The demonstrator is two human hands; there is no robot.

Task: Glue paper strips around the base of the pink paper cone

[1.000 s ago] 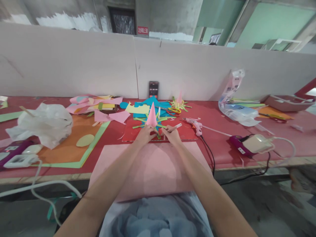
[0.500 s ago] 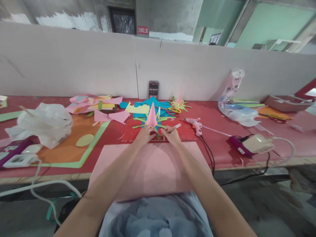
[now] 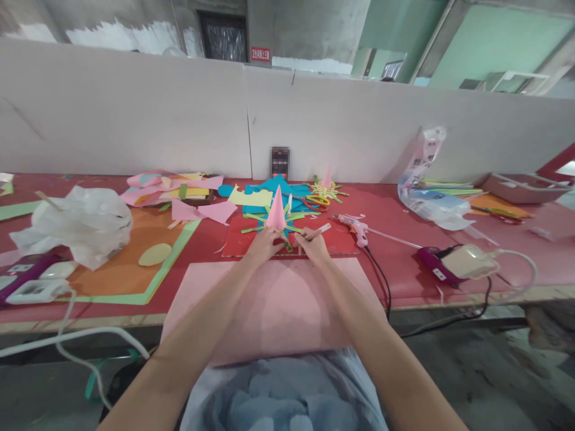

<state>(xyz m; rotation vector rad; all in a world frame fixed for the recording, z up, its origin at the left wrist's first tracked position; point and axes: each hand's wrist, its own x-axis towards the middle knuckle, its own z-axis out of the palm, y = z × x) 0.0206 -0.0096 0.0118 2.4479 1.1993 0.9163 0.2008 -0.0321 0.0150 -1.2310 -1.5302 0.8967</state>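
Note:
A pink paper cone (image 3: 278,211) stands upright on a star of green and blue paper strips (image 3: 293,228), which lies on a red board (image 3: 339,239). My left hand (image 3: 264,245) is at the near side of the cone, its fingers closed on a green strip end. Beside it my right hand (image 3: 312,245) is closed around a slim pale pen (image 3: 322,228), whose rear end points up and right. The pen's tip is low by the strips and too small to make out. Under my wrists lies a pink sheet (image 3: 283,305).
Right of the board lies a pink glue gun (image 3: 358,232) with a black cord. Yellow-handled scissors (image 3: 320,202) rest on blue paper behind the cone, near a second cone craft (image 3: 327,179). Paper scraps (image 3: 175,188) and a crumpled white bag (image 3: 81,221) lie left; a purple power strip (image 3: 438,265) right.
Almost nothing differs. My right hand and the pen have shifted very slightly; my left hand stays on the strip.

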